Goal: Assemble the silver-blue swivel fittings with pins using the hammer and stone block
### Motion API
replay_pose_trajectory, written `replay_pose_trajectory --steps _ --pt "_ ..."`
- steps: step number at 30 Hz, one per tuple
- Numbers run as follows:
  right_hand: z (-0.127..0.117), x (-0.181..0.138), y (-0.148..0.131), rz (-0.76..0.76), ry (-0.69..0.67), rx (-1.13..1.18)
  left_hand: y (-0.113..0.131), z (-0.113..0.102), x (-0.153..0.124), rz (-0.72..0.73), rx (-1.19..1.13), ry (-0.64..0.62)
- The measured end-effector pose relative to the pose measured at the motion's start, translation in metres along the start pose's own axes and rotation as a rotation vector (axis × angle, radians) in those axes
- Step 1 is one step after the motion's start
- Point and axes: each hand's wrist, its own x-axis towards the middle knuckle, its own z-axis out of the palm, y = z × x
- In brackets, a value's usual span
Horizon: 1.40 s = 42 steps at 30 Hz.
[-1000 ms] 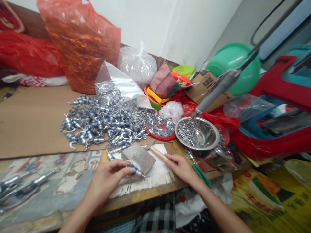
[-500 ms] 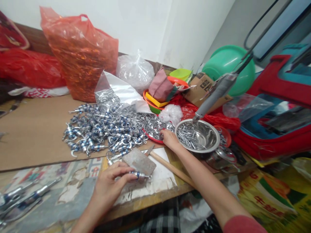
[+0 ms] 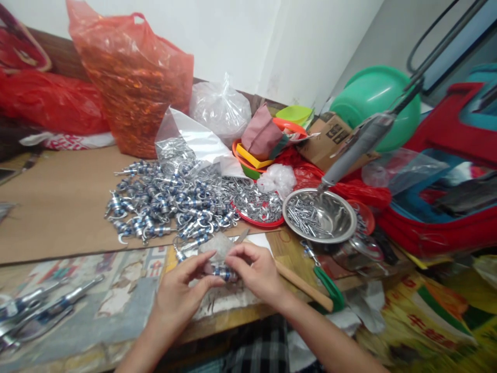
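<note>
Cardboard (image 3: 50, 207) is spread behind the gray block (image 3: 216, 245). Before the block, a metal fitting (image 3: 225, 274) is pinched by the left hand (image 3: 182, 287); its end is met by the right hand (image 3: 258, 272), fingertips bunched, contents hidden. Joining is seemingly underway; careful alignment is needed.

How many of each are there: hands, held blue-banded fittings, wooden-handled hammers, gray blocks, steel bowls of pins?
Hands: 2 (left hand, right hand)
Held blue-banded fitting: 1
Wooden-handled hammer: 1
Gray block: 1
Steel bowl of pins: 1
Total: 6
</note>
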Motion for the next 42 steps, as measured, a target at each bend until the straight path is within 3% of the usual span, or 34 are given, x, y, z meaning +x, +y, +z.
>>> replay_pose_trajectory --steps 5,9,11,16,19,22,25,28,32,37,40,42 --pt "0.01 -0.013 -0.005 0.021 0.002 0.138 0.002 -0.002 0.001 0.084 0.014 -0.023" --pt "0.007 -0.015 -0.005 -0.051 -0.003 0.1 0.007 -0.005 -0.001 0.081 -0.032 -0.09" --pt "0.005 -0.019 -0.003 -0.191 0.031 0.026 0.01 -0.006 -0.002 0.023 -0.094 -0.1" --pt "-0.006 -0.028 0.01 -0.76 0.013 -0.335 0.019 -0.009 -0.002 -0.099 -0.188 -0.087" --pt "-0.015 -0.027 0.012 -0.954 -0.044 -0.498 0.025 -0.012 0.0 -0.028 -0.074 -0.15" --pt "-0.021 -0.024 0.007 -1.014 -0.082 -0.555 0.029 -0.015 0.002 0.123 0.044 -0.16" --pt "-0.022 -0.024 0.003 -0.981 -0.057 -0.524 0.03 -0.018 0.002 0.232 0.102 -0.111" --pt "-0.017 -0.026 0.005 -0.889 -0.015 -0.424 0.031 -0.02 0.001 0.214 0.089 -0.127" --pt "-0.006 -0.029 0.006 -0.726 0.038 -0.234 0.031 -0.016 -0.003 0.001 -0.038 -0.206" --pt "0.0 -0.031 0.0 -0.471 0.091 -0.071 0.021 -0.004 -0.009 -0.317 -0.346 -0.119" --pt "-0.01 -0.019 -0.002 -0.329 -0.084 -0.146 0.013 -0.001 -0.01 -0.364 -0.436 -0.123" --pt "-0.025 0.001 0.003 -0.204 -0.091 -0.402 0.01 -0.001 -0.008 -0.377 -0.479 -0.145"
